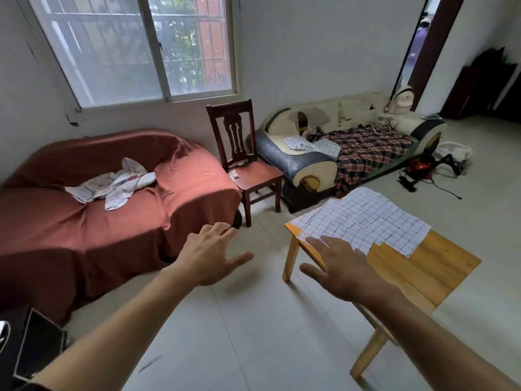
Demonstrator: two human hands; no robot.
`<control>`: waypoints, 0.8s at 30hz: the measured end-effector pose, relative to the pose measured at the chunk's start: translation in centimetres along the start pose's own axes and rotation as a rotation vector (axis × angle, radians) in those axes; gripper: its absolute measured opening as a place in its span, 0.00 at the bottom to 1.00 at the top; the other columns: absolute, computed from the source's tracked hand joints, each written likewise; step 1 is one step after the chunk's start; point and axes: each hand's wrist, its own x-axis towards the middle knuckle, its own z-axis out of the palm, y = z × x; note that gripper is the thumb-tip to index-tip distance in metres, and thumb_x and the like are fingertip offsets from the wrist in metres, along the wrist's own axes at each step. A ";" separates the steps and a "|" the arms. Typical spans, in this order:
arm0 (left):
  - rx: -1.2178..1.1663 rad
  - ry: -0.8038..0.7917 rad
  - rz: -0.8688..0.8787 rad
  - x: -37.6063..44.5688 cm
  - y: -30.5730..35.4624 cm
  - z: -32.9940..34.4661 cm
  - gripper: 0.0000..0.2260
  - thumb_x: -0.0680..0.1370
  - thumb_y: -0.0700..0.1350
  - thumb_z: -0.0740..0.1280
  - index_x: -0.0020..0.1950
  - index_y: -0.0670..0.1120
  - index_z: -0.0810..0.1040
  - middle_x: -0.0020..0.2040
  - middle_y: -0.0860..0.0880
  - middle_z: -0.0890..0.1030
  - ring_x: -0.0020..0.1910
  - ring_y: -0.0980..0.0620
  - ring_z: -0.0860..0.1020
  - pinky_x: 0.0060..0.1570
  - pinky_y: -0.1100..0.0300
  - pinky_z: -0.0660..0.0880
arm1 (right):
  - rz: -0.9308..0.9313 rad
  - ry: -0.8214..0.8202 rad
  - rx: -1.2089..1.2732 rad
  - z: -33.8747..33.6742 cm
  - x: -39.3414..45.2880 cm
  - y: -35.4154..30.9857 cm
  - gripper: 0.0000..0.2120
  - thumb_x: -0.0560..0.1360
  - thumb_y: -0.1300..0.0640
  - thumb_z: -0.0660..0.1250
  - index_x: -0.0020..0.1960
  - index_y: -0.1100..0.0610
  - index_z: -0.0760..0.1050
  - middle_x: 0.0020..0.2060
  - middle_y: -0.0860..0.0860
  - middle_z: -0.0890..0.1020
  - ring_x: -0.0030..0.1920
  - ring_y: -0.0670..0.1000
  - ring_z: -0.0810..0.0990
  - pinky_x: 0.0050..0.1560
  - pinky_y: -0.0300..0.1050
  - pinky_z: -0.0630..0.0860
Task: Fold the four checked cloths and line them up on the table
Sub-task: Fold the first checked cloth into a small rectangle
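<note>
White cloths with a thin blue check [366,218] lie flat and overlapping on the far half of a low wooden table [417,275] at the right. My right hand [341,268] hovers over the table's near left corner, fingers spread, fingertips at the edge of the cloths, holding nothing. Out over the floor to the left of the table, my left hand [210,253] is open and empty. More checked cloth [313,144] lies loosely on the worn cream sofa [304,165] at the back.
A sofa under a red-brown cover [84,215] fills the left side, with crumpled pale fabric [112,184] on it. A dark wooden chair [248,170] stands between the sofas. A red appliance with cables [423,167] lies on the floor at the right.
</note>
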 end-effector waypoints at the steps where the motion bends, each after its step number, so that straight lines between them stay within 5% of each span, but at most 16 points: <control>1: -0.003 0.002 -0.001 1.6 -0.8 0.3 0.40 0.70 0.78 0.44 0.74 0.58 0.64 0.76 0.53 0.63 0.72 0.48 0.65 0.65 0.45 0.68 | 0.001 -0.005 -0.005 -0.1 2.0 -0.3 0.34 0.76 0.30 0.54 0.77 0.41 0.51 0.77 0.49 0.59 0.77 0.54 0.56 0.73 0.66 0.57; 13: -0.008 0.051 0.189 22.4 -11.1 2.2 0.35 0.74 0.76 0.48 0.74 0.59 0.63 0.78 0.50 0.61 0.76 0.48 0.59 0.69 0.45 0.63 | 0.117 -0.038 -0.056 -1.9 23.3 -4.3 0.32 0.78 0.33 0.53 0.78 0.41 0.50 0.78 0.48 0.57 0.75 0.54 0.57 0.73 0.62 0.56; 24: -0.063 -0.019 0.315 41.2 -14.4 4.3 0.35 0.73 0.77 0.47 0.71 0.58 0.66 0.76 0.53 0.65 0.74 0.49 0.63 0.66 0.47 0.66 | 0.281 -0.032 0.039 -2.9 37.9 -0.2 0.32 0.78 0.32 0.53 0.78 0.41 0.50 0.78 0.49 0.56 0.77 0.54 0.54 0.74 0.62 0.56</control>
